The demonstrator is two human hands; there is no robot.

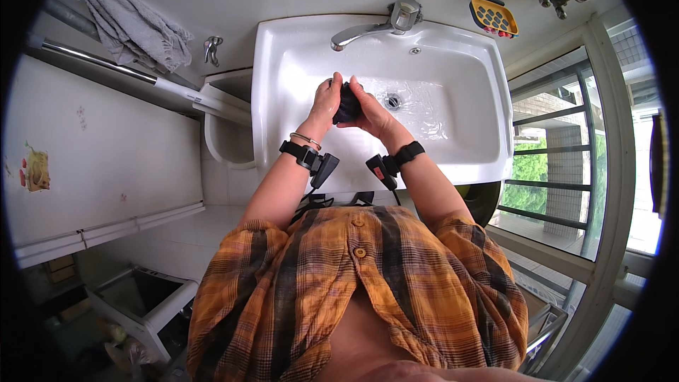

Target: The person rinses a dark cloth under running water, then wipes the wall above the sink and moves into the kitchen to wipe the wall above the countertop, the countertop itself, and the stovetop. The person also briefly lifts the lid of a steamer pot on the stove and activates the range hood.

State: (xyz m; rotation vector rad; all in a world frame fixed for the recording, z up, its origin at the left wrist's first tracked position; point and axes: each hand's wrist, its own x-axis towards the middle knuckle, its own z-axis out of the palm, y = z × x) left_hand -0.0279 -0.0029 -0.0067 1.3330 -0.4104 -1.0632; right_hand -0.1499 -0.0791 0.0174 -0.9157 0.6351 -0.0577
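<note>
A wadded black cloth (348, 104) is pressed between my two hands above the left part of a white ceramic sink (472, 116). My left hand (325, 100) closes on its left side, and my right hand (371, 109) grips it from the right, fingers curled beneath. The chrome faucet (366, 33) reaches out just beyond my fingertips. To the right of my hands, shallow water lies around the metal drain (392, 102). Parts of the cloth are hidden by my fingers.
A grey towel (135, 21) hangs at the upper left, near a small chrome tap (212, 51). A yellow soap holder (494, 15) is fixed to the wall behind the sink. A white lidded appliance or cabinet (106, 154) stands left; a window (551, 154) is at right.
</note>
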